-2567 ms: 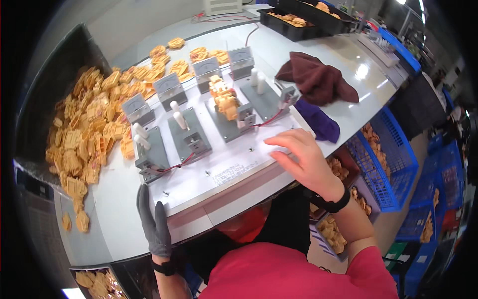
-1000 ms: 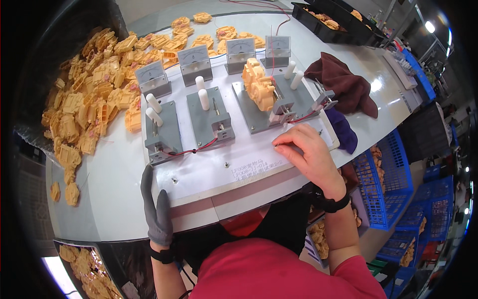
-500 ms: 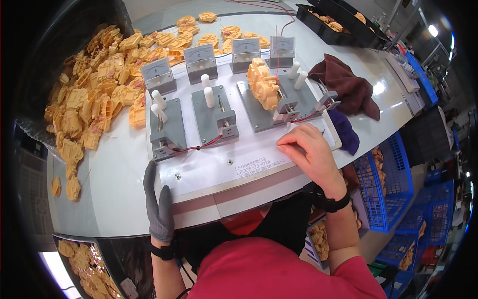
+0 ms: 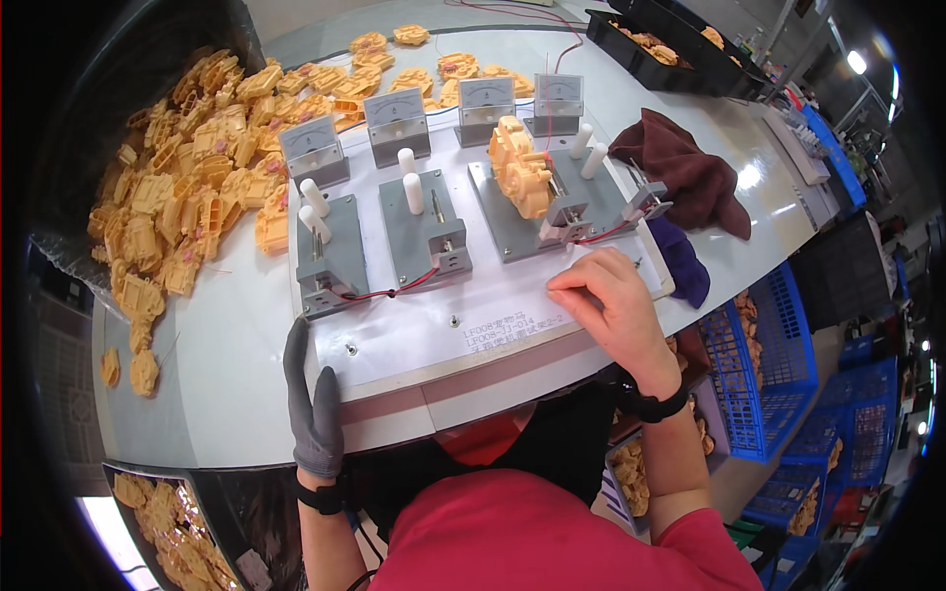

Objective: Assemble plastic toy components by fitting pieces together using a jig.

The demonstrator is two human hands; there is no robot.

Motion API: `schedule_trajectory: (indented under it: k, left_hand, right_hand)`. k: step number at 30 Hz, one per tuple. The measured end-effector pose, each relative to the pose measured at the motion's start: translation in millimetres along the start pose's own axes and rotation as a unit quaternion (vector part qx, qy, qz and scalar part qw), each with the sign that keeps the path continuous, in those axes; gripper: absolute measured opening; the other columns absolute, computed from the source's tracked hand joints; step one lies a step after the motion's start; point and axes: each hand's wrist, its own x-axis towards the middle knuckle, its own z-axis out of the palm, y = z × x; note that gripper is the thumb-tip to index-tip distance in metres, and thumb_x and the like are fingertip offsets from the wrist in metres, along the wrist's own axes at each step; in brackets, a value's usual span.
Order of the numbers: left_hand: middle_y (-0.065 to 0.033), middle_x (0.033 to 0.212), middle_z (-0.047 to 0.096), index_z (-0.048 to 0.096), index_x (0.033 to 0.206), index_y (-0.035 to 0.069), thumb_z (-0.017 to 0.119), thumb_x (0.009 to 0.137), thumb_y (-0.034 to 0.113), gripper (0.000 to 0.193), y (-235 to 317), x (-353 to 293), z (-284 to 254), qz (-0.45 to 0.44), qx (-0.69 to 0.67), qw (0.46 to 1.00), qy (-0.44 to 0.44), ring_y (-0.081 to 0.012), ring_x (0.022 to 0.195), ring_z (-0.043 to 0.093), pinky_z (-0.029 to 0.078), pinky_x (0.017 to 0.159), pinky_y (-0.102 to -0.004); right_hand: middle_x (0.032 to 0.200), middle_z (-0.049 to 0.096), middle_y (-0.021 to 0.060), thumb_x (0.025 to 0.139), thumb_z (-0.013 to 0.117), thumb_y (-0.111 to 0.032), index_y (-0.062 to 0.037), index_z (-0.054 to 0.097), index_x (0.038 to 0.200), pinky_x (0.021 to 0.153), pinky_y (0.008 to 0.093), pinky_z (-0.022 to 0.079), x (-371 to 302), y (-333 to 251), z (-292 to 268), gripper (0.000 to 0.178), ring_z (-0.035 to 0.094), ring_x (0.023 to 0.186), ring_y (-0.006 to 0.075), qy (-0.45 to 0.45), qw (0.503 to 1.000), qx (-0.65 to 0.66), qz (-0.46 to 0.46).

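My left hand [image 4: 311, 400], in a grey glove, lies flat with fingers straight along the front left edge of a white fixture board [image 4: 434, 340]. My bare right hand [image 4: 613, 308] rests on the board's right side, fingers curled loosely, holding nothing. On the board stand three grey test fixtures with white pegs: left fixture [image 4: 328, 258], middle fixture [image 4: 426, 234], right fixture [image 4: 557, 202]. A stack of yellow plastic parts [image 4: 519, 167] sits in the right fixture. Four grey analogue meters [image 4: 396, 115] line the board's back edge.
A large heap of yellow plastic parts [image 4: 187, 207] covers the table's left and back. A dark red cloth [image 4: 680, 174] and a purple cloth [image 4: 680, 261] lie right of the board. Black trays [image 4: 660, 44] stand at the back right, blue crates [image 4: 778, 384] below the table's right edge.
The view has shifted a little, so the board looks nearer and more centred. Both hands keep their places on the board.
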Motion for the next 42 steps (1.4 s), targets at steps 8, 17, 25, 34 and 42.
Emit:
schedule_trajectory:
  k: [8, 17, 25, 34, 42]
  left_hand:
    - [-0.0189, 0.154, 0.037, 0.031, 0.150, -0.003, 0.046, 0.096, 0.021, 0.061, -2, -1, -1, 0.000, 0.005, 1.000, 0.000, -0.0299, 0.144, 0.032, 0.020, 0.120, -0.0397]
    - [-0.0186, 0.154, 0.037, 0.032, 0.150, -0.003, 0.046, 0.096, 0.022, 0.061, -2, 1, 2, 0.002, -0.001, 1.000, 0.001, -0.0296, 0.144, 0.032, 0.020, 0.120, -0.0396]
    - [-0.0177, 0.157, 0.032, 0.028, 0.153, -0.002, 0.039, 0.104, 0.031, 0.060, -22, -8, -11, -0.009, 0.003, 1.000, 0.020, -0.0297, 0.145, 0.030, 0.020, 0.120, -0.0393]
    - [-0.0231, 0.147, 0.044, 0.040, 0.146, -0.002, 0.048, 0.103, 0.040, 0.061, 0, 3, 7, 0.065, 0.011, 0.997, 0.034, -0.0359, 0.134, 0.042, 0.035, 0.111, -0.0474]
    - [-0.0248, 0.153, 0.035, 0.032, 0.152, 0.001, 0.041, 0.102, 0.049, 0.070, 21, 0, 4, 0.033, 0.062, 0.998, 0.004, -0.0386, 0.141, 0.033, 0.026, 0.116, -0.0492]
  right_hand:
    - [0.081, 0.060, 0.0046, 0.082, 0.073, -0.009, -0.0085, 0.066, 0.087, 0.076, 0.0375, 0.044, 0, -1, 1, 0.009, 0.058, 0.082, 0.0268, 0.004, 1.000, 0.003, 0.000]
    - [0.083, 0.061, 0.0044, 0.082, 0.074, -0.009, -0.0088, 0.066, 0.088, 0.077, 0.0372, 0.044, 1, 2, 0, 0.009, 0.058, 0.084, 0.0265, 0.002, 1.000, -0.004, 0.004]
    - [0.095, 0.061, 0.0065, 0.083, 0.074, -0.015, -0.0080, 0.067, 0.091, 0.084, 0.0385, 0.047, -3, 8, 10, 0.013, 0.059, 0.095, 0.0271, 0.002, 0.999, 0.038, -0.017]
    - [0.093, 0.058, 0.0037, 0.086, 0.071, -0.016, -0.0100, 0.064, 0.092, 0.087, 0.0368, 0.042, -9, 7, 0, 0.010, 0.058, 0.095, 0.0239, 0.041, 0.998, 0.040, -0.012]
    - [0.092, 0.058, 0.0020, 0.088, 0.069, -0.017, -0.0101, 0.063, 0.090, 0.086, 0.0351, 0.041, -8, 8, 2, 0.009, 0.057, 0.095, 0.0206, 0.038, 0.998, 0.039, -0.035]
